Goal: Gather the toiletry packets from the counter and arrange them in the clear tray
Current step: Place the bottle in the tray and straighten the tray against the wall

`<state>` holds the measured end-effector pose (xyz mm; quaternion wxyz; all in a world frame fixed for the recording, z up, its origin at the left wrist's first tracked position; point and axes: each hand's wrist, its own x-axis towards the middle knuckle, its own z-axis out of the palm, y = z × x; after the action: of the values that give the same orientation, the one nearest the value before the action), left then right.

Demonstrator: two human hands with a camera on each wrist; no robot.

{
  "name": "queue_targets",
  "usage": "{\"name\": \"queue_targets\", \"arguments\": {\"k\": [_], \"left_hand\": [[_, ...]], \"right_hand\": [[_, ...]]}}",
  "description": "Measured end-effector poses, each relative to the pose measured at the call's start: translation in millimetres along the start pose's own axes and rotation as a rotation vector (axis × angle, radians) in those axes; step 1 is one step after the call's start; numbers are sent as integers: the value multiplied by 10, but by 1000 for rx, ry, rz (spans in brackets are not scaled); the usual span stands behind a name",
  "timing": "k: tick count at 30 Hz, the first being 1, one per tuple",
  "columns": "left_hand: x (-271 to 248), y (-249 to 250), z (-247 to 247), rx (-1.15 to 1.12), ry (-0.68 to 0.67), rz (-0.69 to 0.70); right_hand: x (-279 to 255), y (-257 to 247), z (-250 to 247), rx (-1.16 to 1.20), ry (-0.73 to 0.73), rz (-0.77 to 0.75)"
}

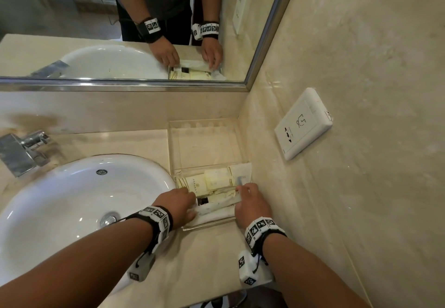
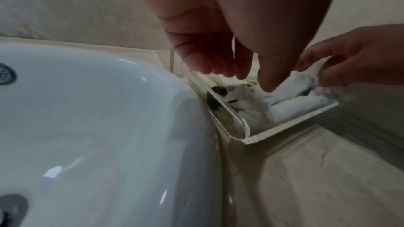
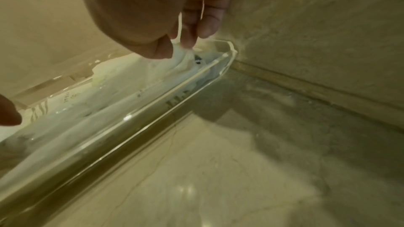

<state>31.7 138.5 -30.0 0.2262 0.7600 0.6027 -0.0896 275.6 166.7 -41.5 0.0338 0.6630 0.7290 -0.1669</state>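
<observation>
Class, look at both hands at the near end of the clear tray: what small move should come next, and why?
Probably lower and flatten the long white packet into the clear tray, then let go. The right hand pinches one end of it above the rim, the left hand is at the other end, and it lies rumpled on the cream packets.

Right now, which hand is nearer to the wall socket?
Right. The right hand works at the clear tray's wall-side end, below the wall socket; the left hand is at the sink-side end.
</observation>
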Motion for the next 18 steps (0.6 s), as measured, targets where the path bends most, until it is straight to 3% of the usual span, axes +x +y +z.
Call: {"name": "queue_targets", "arguments": {"k": [6, 18], "left_hand": [[29, 40, 97, 105, -15, 151], [57, 50, 253, 93, 97, 115]], "right_hand": [[-56, -75, 160, -71, -11, -39], [-84, -58, 123, -80, -40, -40]]}}
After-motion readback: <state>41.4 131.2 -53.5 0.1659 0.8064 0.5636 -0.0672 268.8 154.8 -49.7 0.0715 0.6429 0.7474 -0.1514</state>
